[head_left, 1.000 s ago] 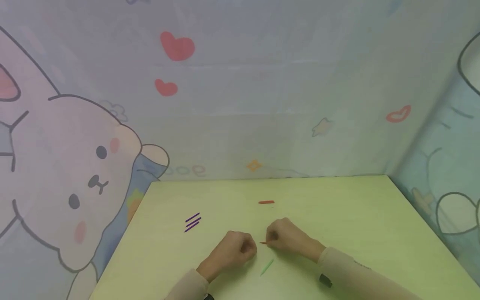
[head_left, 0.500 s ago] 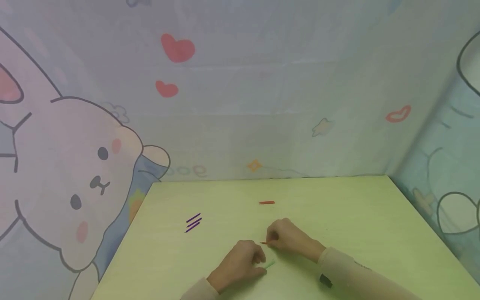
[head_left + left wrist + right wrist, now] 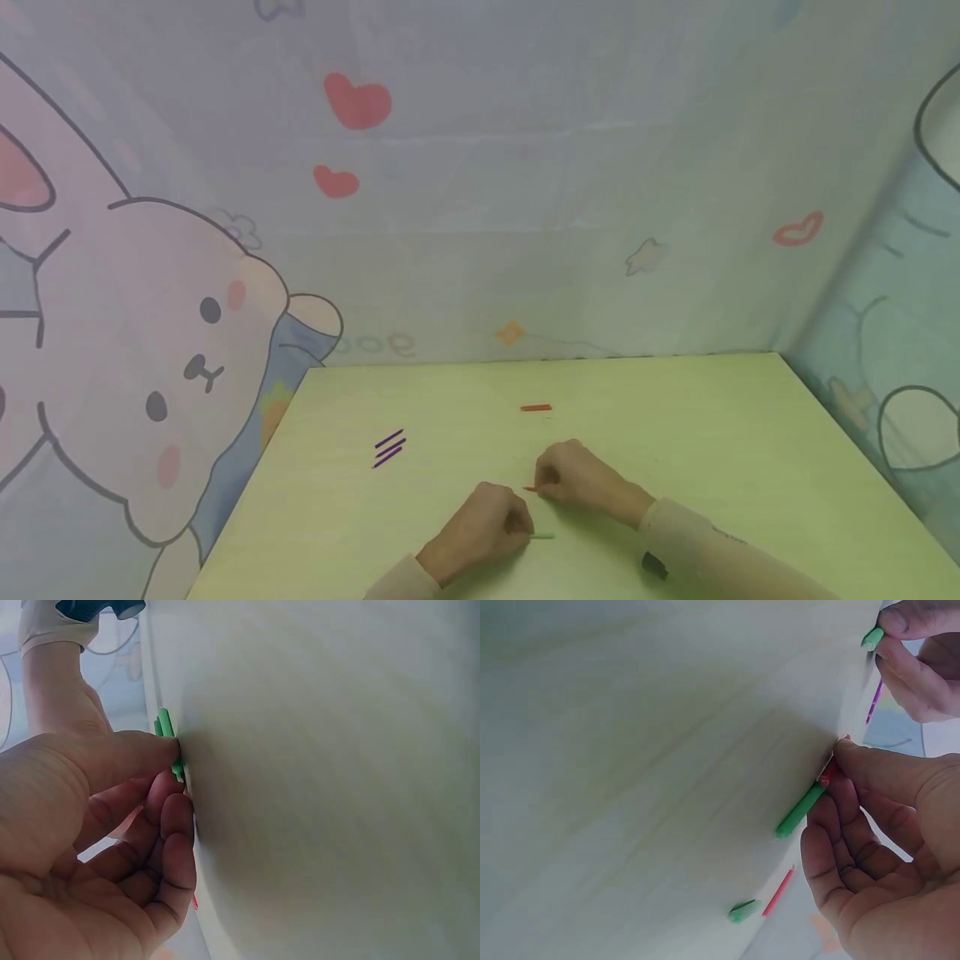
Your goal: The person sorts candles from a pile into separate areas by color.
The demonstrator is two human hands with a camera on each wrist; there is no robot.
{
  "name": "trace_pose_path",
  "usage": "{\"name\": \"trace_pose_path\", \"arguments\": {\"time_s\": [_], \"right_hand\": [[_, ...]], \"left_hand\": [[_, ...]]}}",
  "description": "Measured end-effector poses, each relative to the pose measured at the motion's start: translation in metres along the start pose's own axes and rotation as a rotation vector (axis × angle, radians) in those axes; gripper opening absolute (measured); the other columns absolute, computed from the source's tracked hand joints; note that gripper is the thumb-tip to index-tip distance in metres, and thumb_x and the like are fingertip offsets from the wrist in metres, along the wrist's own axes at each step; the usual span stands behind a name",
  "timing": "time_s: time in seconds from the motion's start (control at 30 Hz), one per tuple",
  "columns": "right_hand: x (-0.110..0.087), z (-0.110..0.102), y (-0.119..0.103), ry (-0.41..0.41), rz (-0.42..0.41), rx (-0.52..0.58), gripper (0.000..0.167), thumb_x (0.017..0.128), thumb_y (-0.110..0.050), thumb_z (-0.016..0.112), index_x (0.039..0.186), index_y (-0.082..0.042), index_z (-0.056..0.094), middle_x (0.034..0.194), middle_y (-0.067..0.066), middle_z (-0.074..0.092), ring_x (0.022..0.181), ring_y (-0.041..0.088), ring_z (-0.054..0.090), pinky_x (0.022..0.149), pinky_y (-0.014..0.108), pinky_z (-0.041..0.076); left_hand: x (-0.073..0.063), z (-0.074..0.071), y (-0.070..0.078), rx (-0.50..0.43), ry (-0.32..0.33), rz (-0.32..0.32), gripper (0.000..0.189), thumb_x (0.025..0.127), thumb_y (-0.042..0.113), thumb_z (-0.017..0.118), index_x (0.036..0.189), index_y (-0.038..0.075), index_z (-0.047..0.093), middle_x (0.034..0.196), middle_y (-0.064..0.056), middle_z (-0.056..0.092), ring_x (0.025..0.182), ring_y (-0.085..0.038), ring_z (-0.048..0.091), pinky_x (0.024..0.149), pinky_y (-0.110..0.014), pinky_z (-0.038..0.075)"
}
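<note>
"Green stick (image 3: 543, 536): what's different about it?"

"A second ago it lay slanted, apart from the left hand (image 3: 480, 533). Now that hand's grip pinches its near end between thumb and finger, and it runs level."

"And the right hand (image 3: 588, 483)?"

"Beyond the green stick, its grip pinching a red stick (image 3: 529, 489), as before."

"Anything else around?"

"Farther beyond the green stick, a red piece (image 3: 536, 408); beyond and to its left, three purple sticks (image 3: 389, 451), all on the bench (image 3: 712, 433)."

"What's in the way?"

"The right hand. It hides another green piece (image 3: 801, 810), which its wrist view shows by the red stick's end."
</note>
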State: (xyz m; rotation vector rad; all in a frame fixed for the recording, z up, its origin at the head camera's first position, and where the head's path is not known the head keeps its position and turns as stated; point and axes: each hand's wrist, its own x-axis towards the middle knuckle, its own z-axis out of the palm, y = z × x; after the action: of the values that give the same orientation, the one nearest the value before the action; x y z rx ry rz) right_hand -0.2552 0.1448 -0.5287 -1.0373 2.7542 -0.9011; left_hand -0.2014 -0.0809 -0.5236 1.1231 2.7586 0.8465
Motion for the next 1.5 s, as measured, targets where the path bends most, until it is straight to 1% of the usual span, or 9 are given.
{"name": "trace_pose_path", "arguments": {"time_s": [0.27,0.47,0.63,0.77,0.97,1.0,1.03,1.2,1.5], "right_hand": [[0.005,-0.021,-0.005,0.05,-0.015,-0.009,0.012,0.095,-0.002,0.084,0.091,-0.013,0.082,0.088,-0.011,0.075,0.083,0.002,0.065,0.076,0.026,0.058],[0.025,-0.051,0.003,0.063,0.022,0.014,0.006,0.1,-0.005,0.081,0.096,-0.009,0.082,0.091,-0.007,0.077,0.084,0.005,0.068,0.075,0.028,0.06],[0.044,-0.062,0.019,0.054,0.007,-0.025,0.006,0.101,-0.006,0.081,0.097,-0.009,0.083,0.091,-0.007,0.076,0.082,0.007,0.065,0.074,0.028,0.058],[0.057,-0.063,0.033,0.04,0.022,-0.029,0.004,0.102,-0.007,0.081,0.098,-0.008,0.083,0.093,-0.004,0.078,0.082,0.009,0.064,0.073,0.03,0.058],[0.071,-0.062,0.052,0.044,0.079,-0.042,0.004,0.102,-0.007,0.081,0.098,-0.007,0.083,0.095,0.0,0.079,0.083,0.012,0.065,0.074,0.032,0.058],[0.073,-0.061,0.055,0.05,0.077,-0.049,0.004,0.101,-0.006,0.081,0.097,-0.007,0.083,0.094,-0.001,0.078,0.084,0.011,0.065,0.075,0.032,0.058],[0.075,-0.061,0.056,0.054,0.077,-0.053,0.005,0.101,-0.006,0.082,0.096,-0.008,0.083,0.093,-0.002,0.078,0.083,0.011,0.065,0.075,0.031,0.057],[0.08,-0.059,0.06,0.054,0.087,-0.031,0.007,0.101,-0.005,0.081,0.095,-0.007,0.083,0.091,0.0,0.078,0.083,0.013,0.063,0.076,0.033,0.056],[0.081,-0.052,0.071,0.063,0.164,-0.07,0.008,0.101,-0.007,0.081,0.094,-0.009,0.082,0.091,-0.001,0.077,0.088,0.016,0.066,0.084,0.04,0.06]], "left_hand": [[-0.001,0.001,0.001,-0.03,-0.025,-0.052,0.018,0.085,-0.007,0.085,0.084,0.011,0.086,0.073,0.013,0.073,0.067,0.01,0.054,0.065,-0.008,0.048],[0.0,-0.002,0.002,-0.025,-0.019,-0.064,0.018,0.085,-0.005,0.086,0.082,0.012,0.086,0.072,0.015,0.07,0.067,0.01,0.054,0.066,-0.008,0.048],[0.002,0.0,0.001,-0.031,-0.009,-0.063,0.017,0.085,-0.005,0.085,0.083,0.012,0.086,0.072,0.014,0.071,0.068,0.009,0.055,0.066,-0.008,0.047],[0.002,0.003,0.003,-0.037,-0.006,-0.059,0.017,0.084,-0.004,0.086,0.083,0.013,0.086,0.072,0.015,0.07,0.068,0.008,0.056,0.066,-0.008,0.047],[0.003,0.016,-0.006,-0.008,0.019,0.0,0.016,0.084,-0.001,0.085,0.082,0.015,0.086,0.072,0.014,0.071,0.069,0.007,0.057,0.067,-0.01,0.048],[0.003,0.016,-0.005,-0.008,0.02,0.001,0.016,0.084,-0.001,0.085,0.082,0.015,0.086,0.073,0.014,0.071,0.069,0.007,0.056,0.067,-0.009,0.048],[0.003,0.007,0.006,-0.038,-0.001,-0.029,0.018,0.083,-0.004,0.085,0.081,0.015,0.085,0.072,0.015,0.071,0.069,0.01,0.054,0.067,-0.007,0.047],[0.002,0.007,0.012,-0.049,-0.029,-0.066,0.019,0.085,-0.002,0.085,0.081,0.017,0.085,0.072,0.018,0.069,0.07,0.009,0.054,0.068,-0.008,0.046],[-0.001,0.01,0.016,-0.051,-0.024,-0.038,0.019,0.085,-0.002,0.086,0.081,0.016,0.085,0.072,0.017,0.069,0.068,0.01,0.055,0.067,-0.006,0.045]]}}
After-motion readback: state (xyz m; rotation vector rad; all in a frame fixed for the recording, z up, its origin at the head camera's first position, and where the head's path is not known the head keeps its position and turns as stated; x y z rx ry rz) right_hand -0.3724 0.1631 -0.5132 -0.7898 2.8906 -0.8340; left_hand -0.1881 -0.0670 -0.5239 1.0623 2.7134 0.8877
